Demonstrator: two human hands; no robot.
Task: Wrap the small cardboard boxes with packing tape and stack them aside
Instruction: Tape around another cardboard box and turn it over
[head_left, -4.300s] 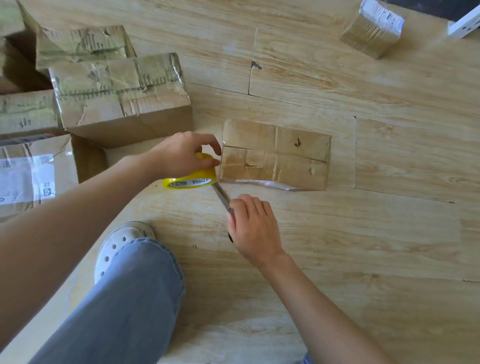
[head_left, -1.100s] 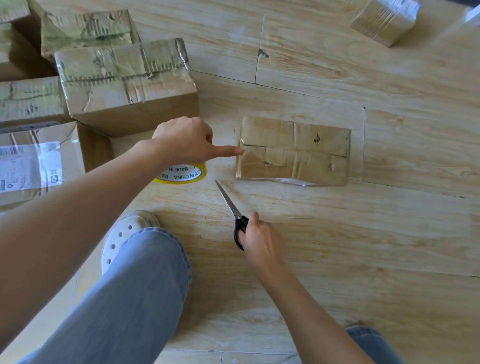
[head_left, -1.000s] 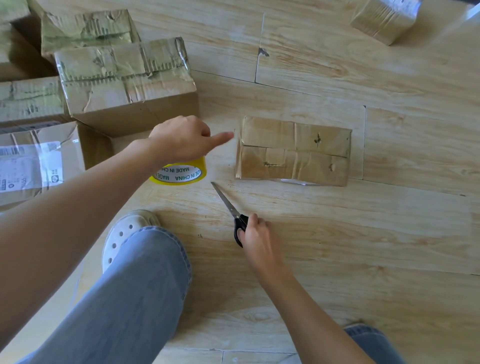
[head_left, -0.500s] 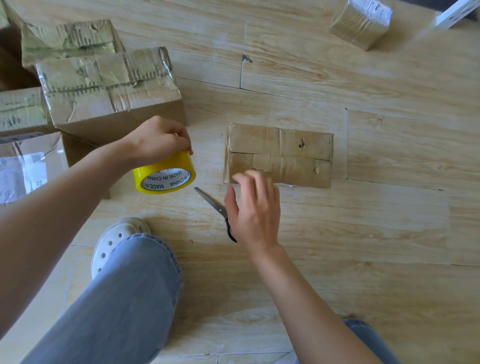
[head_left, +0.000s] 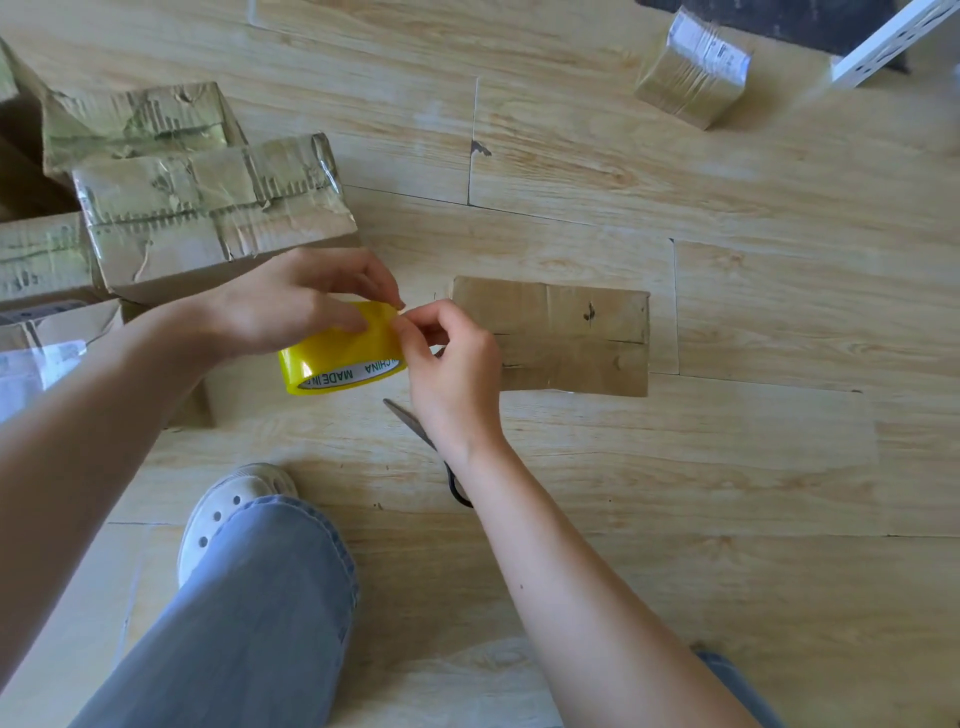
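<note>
1. Floor: light wood-look planks; carries all items.
2. Leg: blue jeans, near-left part of floor. A white perforated shoe shows at its far end, sole on the floor.
3. Taped boxes: a group at the left side of the floor, tops covered in wrinkled clear tape. Boxes touch or overlap each other; exact count cannot be told.
4. Box: brown cardboard, lying flat at approx. floor centre, long side running left-right. Its near-left corner is hidden behind the R hand.
5. Wrapped box: small, glossy w/ tape, white label on top. It sits at the far-right part of the floor, well apart from the box, near a white rail.
6. L hand: fingers curled over the top of the tape, gripping it just left of the box.
7. R hand: thumb and forefinger pinched together at the roll's right edge, other fingers curled. Whether a loose tape end sits between them cannot be told.
8. Tape: yellow roll, held between taped boxes and box; whether it touches the floor cannot be told.
9. Scissors: flat on the floor under the R wrist, untouched. The blade points far-left; the black handle shows near the forearm.
</note>
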